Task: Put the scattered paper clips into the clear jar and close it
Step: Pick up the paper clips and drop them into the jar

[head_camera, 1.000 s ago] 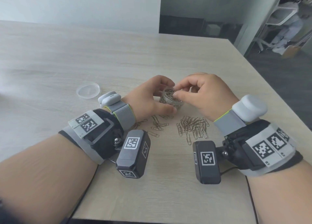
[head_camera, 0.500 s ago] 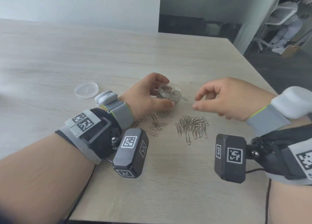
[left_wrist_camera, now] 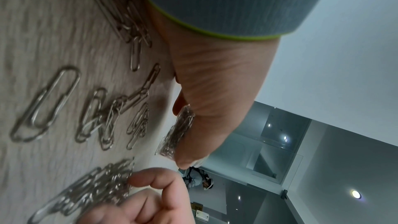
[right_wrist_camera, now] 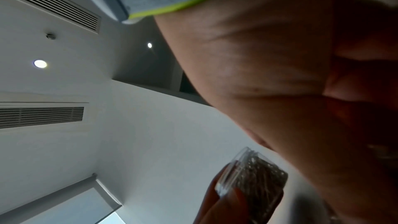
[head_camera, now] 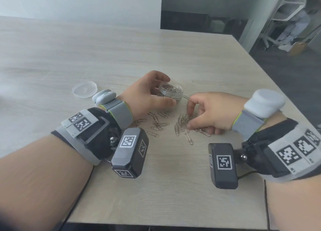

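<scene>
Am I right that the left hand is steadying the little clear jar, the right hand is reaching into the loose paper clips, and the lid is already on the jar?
Not quite. The lid is off, lying on the table to the left of the jar, whose mouth is open in the head view. The rest holds: the left hand steadies the jar and the right hand reaches into the paper clips.

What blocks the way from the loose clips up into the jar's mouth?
Nothing visible. The jar is open, its lid lies apart to the left, and the left hand grips only its sides. The right hand reaches the clips.
</scene>
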Available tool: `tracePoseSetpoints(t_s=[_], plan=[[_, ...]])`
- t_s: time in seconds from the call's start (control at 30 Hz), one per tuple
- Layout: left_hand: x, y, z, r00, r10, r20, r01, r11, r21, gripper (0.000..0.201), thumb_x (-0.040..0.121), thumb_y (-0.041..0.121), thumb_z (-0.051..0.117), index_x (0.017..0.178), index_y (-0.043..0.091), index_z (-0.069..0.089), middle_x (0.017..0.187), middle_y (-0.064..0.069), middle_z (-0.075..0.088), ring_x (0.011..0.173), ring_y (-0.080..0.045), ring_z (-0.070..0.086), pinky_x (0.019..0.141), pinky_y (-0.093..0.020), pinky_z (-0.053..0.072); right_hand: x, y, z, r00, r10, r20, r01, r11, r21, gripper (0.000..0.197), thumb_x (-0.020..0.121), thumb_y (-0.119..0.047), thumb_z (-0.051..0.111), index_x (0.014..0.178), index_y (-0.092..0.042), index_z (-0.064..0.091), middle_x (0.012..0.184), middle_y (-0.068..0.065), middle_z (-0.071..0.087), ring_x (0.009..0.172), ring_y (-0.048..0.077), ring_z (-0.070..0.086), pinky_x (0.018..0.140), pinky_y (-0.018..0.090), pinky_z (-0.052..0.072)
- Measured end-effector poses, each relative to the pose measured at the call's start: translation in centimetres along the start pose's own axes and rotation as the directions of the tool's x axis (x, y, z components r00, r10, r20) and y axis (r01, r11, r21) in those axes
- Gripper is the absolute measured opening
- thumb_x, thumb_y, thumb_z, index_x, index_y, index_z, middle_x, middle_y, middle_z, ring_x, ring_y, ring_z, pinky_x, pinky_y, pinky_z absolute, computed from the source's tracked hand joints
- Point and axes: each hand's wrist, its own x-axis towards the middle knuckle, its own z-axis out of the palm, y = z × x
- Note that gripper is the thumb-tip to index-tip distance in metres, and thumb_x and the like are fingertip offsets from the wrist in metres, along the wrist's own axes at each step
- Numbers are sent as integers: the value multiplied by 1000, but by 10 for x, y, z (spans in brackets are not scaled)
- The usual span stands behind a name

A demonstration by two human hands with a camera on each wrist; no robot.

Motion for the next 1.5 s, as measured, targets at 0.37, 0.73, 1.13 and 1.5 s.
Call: tracePoseSetpoints(t_s=[0.37,0.73,1.13,1.5], plan=[[2,0,0,1000,10,9,-9,995,-103,67,52,50,86,112,38,59,115,3,74,74,-3,63,72,-27,51,28,24,-7,919,-89,-384,61,995,-84,37,87,-48,63,118,-27,66,104,-3,56,95,12,55,91,27,42],[3,0,-1,1000,-1,-13,-1,988,-156,66,55,42,88,114,33,60,113,-3,76,95,-27,73,93,-54,60,8,-8,4,984,-176,-32,161,949,-270,90,55,-79,67,134,-41,49,130,-15,38,132,13,30,113,37,30],[0,5,-2,997,-35,-67,19,975,-220,68,55,39,87,117,28,61,102,3,77,92,-21,72,99,-57,55,7,-24,9,958,-258,-126,227,950,-214,32,77,-44,76,107,-36,68,106,-10,51,92,7,53,80,20,38],[1,3,0,999,-6,-36,2,993,-115,64,56,45,89,113,38,61,116,-1,77,101,-27,74,96,-52,58,11,-10,0,957,-154,-245,101,971,-217,15,79,-16,64,82,-31,63,79,-13,59,80,13,54,67,24,37]])
